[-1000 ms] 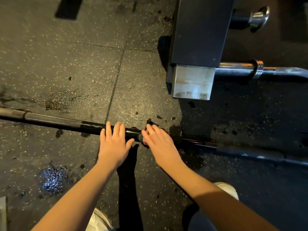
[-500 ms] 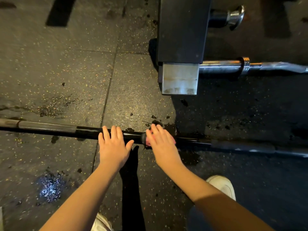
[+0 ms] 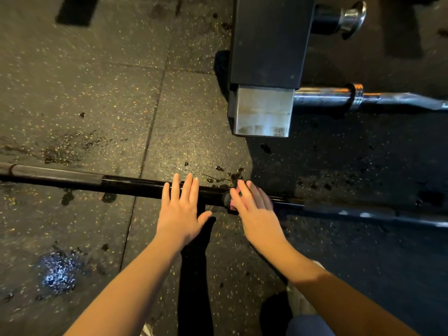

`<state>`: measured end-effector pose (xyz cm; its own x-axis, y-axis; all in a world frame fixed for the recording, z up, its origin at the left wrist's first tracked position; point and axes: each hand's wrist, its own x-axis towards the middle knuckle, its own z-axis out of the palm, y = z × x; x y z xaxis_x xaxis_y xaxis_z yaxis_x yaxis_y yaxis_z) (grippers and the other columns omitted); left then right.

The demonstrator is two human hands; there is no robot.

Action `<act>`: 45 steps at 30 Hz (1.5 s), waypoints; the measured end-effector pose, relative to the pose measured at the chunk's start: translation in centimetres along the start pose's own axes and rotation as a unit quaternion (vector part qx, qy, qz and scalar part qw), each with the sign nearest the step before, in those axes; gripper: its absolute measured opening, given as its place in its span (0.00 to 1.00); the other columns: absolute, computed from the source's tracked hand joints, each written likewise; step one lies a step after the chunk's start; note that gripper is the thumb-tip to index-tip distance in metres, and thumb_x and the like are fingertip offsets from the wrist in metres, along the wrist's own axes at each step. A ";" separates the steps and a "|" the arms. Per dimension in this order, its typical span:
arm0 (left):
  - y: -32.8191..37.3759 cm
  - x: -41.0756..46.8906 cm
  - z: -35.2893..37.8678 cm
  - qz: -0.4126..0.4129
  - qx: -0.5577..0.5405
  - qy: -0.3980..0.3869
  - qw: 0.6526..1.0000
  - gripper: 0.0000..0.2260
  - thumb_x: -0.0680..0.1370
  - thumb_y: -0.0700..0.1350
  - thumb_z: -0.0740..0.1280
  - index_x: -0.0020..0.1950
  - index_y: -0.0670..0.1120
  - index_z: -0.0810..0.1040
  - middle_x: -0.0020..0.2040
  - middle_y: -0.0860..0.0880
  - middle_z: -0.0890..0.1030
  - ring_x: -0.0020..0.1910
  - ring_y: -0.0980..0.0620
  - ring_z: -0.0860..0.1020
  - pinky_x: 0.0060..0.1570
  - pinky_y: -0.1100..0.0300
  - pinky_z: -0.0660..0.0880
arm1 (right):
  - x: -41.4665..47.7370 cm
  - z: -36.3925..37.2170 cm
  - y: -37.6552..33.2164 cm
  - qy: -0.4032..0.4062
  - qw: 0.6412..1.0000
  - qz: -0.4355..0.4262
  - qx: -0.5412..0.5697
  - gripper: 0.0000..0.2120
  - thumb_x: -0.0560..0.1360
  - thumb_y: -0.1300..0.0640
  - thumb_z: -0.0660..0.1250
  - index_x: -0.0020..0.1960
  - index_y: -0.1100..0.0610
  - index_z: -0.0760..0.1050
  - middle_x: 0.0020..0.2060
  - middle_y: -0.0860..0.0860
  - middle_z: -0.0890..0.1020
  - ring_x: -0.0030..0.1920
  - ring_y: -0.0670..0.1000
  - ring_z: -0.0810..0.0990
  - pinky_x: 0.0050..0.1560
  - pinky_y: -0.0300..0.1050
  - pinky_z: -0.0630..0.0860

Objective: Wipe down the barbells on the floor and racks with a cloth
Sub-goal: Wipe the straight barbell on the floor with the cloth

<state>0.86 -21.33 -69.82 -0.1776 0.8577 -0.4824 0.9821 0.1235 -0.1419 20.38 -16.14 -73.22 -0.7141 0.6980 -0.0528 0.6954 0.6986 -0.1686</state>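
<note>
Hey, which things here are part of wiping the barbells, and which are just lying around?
Job: black barbell; pink cloth under the right hand; left hand resting on that barbell; chrome bar.
Just there: rack post; chrome peg; shoe; wet spots.

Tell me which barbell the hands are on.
The long black barbell across the floor: left hand rests on it, right hand presses a pink cloth on it. The shiny chrome bar beyond is untouched.
</note>
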 end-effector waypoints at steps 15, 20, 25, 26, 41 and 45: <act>-0.8 2.0 -1.4 0.019 -0.008 0.003 1.000 0.36 0.79 0.66 0.42 0.79 0.43 0.43 0.79 0.45 0.48 0.77 0.41 0.45 0.75 0.45 0.44 | -0.6 -0.1 3.0 0.040 0.999 0.016 0.032 0.34 0.70 0.65 0.69 0.73 0.60 0.61 0.71 0.60 0.66 0.72 0.61 0.62 0.69 0.63 0.65; -0.9 1.0 -0.5 0.027 -0.045 0.004 0.999 0.43 0.71 0.67 0.34 0.78 0.42 0.53 0.78 0.44 0.57 0.77 0.39 0.52 0.74 0.43 0.49 | -2.7 -2.8 6.1 -0.066 0.996 -0.056 -0.020 0.46 0.56 0.63 0.81 0.71 0.58 0.68 0.70 0.59 0.70 0.70 0.59 0.68 0.69 0.55 0.60; -0.9 -0.5 1.2 0.030 -0.050 0.028 0.998 0.39 0.79 0.65 0.40 0.72 0.37 0.68 0.70 0.39 0.71 0.69 0.34 0.67 0.66 0.40 0.58 | -6.0 -3.9 7.4 -0.107 0.994 0.006 -0.033 0.51 0.52 0.62 0.82 0.71 0.59 0.64 0.70 0.61 0.70 0.69 0.63 0.69 0.68 0.58 0.67; -0.8 -0.9 1.4 0.029 -0.048 0.033 0.998 0.38 0.79 0.65 0.42 0.71 0.37 0.68 0.70 0.39 0.71 0.69 0.34 0.67 0.66 0.40 0.58 | -5.6 -3.6 6.3 -0.108 0.994 0.017 -0.016 0.49 0.53 0.63 0.82 0.71 0.59 0.66 0.70 0.61 0.70 0.68 0.63 0.70 0.66 0.59 0.70; 0.2 -2.5 -0.5 -0.008 -0.077 0.032 0.996 0.27 0.80 0.56 0.57 0.76 0.43 0.62 0.73 0.44 0.66 0.73 0.40 0.61 0.68 0.44 0.62 | -8.3 -6.2 8.4 -0.163 0.983 0.070 -0.036 0.49 0.63 0.61 0.79 0.76 0.56 0.56 0.75 0.57 0.61 0.73 0.58 0.65 0.70 0.49 0.56; 1.4 -2.4 -0.8 -0.027 -0.053 0.029 0.998 0.27 0.81 0.59 0.51 0.78 0.49 0.54 0.73 0.47 0.63 0.73 0.40 0.58 0.69 0.46 0.59 | -6.7 -5.8 6.4 -0.158 0.985 0.071 0.012 0.40 0.76 0.62 0.65 0.79 0.54 0.45 0.78 0.54 0.47 0.78 0.56 0.47 0.76 0.51 0.47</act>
<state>2.73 -22.82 -68.21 -0.2286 0.8754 -0.4260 0.9731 0.2188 -0.0725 30.12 -15.45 -68.23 -0.6022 0.7014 -0.3812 0.7904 0.5911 -0.1610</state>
